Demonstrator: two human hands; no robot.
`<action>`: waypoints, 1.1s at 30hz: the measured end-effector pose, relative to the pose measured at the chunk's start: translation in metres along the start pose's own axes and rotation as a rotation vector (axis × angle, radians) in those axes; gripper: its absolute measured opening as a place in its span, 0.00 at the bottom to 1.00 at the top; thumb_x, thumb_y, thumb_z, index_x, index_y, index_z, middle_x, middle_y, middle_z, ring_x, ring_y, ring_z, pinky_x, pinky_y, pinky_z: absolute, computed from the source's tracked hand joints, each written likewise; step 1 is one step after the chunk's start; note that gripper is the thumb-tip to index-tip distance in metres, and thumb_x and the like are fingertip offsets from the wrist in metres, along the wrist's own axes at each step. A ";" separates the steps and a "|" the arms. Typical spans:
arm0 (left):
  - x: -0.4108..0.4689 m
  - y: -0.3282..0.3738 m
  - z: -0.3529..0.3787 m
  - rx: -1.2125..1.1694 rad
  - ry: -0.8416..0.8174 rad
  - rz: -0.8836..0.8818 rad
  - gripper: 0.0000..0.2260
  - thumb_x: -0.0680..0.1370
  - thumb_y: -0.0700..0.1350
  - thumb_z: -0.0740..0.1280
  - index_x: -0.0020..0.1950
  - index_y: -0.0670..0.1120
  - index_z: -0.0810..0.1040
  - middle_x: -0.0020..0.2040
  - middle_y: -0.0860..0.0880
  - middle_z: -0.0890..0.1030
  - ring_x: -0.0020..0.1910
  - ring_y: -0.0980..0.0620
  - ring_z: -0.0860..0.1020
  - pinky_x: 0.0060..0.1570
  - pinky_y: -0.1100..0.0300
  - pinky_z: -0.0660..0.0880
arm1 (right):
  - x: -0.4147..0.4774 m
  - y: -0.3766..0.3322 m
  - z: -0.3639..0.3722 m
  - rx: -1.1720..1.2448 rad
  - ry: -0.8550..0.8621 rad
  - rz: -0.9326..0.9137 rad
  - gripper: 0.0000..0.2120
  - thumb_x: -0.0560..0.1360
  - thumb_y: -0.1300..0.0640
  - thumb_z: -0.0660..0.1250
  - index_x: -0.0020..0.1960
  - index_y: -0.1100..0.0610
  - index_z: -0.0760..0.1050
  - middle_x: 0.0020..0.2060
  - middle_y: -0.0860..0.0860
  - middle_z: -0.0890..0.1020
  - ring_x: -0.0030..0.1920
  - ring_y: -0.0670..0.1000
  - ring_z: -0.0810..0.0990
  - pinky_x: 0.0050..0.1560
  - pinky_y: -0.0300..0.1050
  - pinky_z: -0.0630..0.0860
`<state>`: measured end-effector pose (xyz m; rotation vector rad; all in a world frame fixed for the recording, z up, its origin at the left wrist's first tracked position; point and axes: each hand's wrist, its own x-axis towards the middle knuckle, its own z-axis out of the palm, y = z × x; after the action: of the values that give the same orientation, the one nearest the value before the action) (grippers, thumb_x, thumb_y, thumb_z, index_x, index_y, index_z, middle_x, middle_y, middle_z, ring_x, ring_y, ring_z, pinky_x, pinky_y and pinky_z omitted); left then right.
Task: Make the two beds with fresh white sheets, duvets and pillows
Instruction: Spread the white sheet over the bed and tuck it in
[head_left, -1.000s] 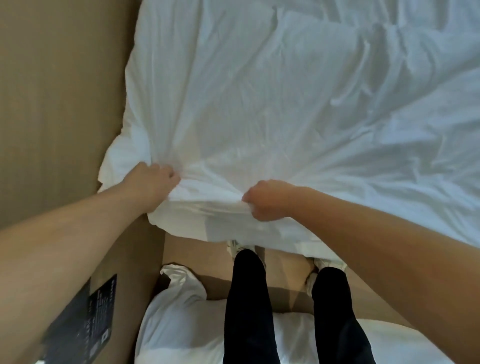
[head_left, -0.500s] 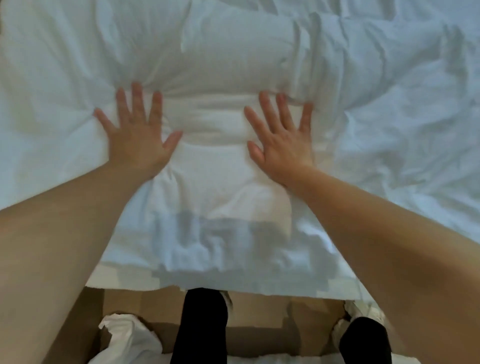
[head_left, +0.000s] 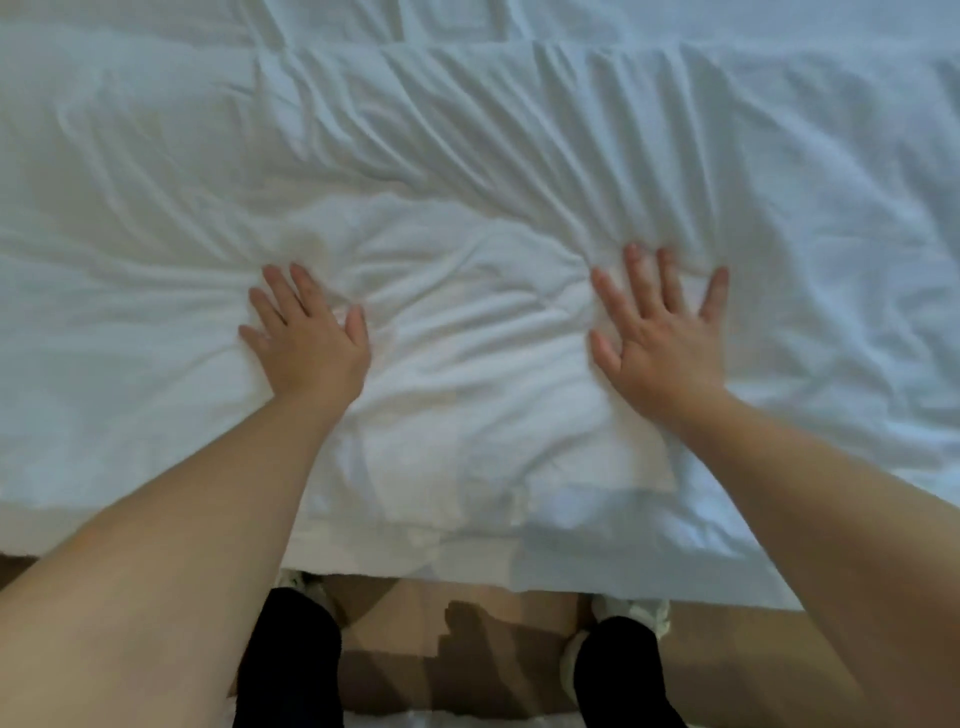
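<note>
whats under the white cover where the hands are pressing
The left hand and right hand lie flat on the creased white cover. A padded bulge shows between them; what lies beneath the fabric is hidden.

Left hand (head_left: 306, 340) and right hand (head_left: 657, 343) flat on duvet (head_left: 467, 156).

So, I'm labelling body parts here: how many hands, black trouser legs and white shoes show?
Hands: 2, left hand and right hand
Black trouser legs: 2
White shoes: 2, partly hidden
Total: 6
</note>
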<state>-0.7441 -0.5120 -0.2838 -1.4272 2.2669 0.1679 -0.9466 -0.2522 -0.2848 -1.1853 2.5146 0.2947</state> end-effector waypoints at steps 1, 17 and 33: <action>-0.012 0.024 0.002 -0.007 0.005 0.017 0.32 0.82 0.57 0.48 0.79 0.40 0.44 0.79 0.39 0.43 0.77 0.37 0.46 0.72 0.35 0.50 | -0.002 0.013 -0.001 0.015 0.000 -0.027 0.32 0.76 0.39 0.47 0.79 0.46 0.55 0.79 0.53 0.54 0.79 0.58 0.51 0.70 0.75 0.44; -0.154 0.258 0.020 0.085 0.083 0.552 0.34 0.80 0.61 0.46 0.79 0.44 0.38 0.79 0.41 0.38 0.78 0.40 0.39 0.72 0.33 0.45 | -0.065 0.180 0.027 -0.030 0.016 -0.053 0.32 0.78 0.35 0.41 0.79 0.42 0.45 0.80 0.51 0.44 0.79 0.59 0.41 0.67 0.79 0.40; -0.329 0.553 0.086 0.076 -0.039 0.570 0.35 0.80 0.63 0.45 0.79 0.44 0.38 0.78 0.40 0.36 0.77 0.38 0.38 0.68 0.27 0.49 | -0.130 0.516 0.081 -0.134 -0.071 -0.017 0.32 0.76 0.35 0.42 0.79 0.42 0.48 0.80 0.50 0.45 0.79 0.60 0.42 0.67 0.79 0.43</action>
<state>-1.0856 0.0404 -0.2915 -0.7012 2.5567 0.2774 -1.2523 0.1910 -0.2879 -1.2226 2.4551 0.4997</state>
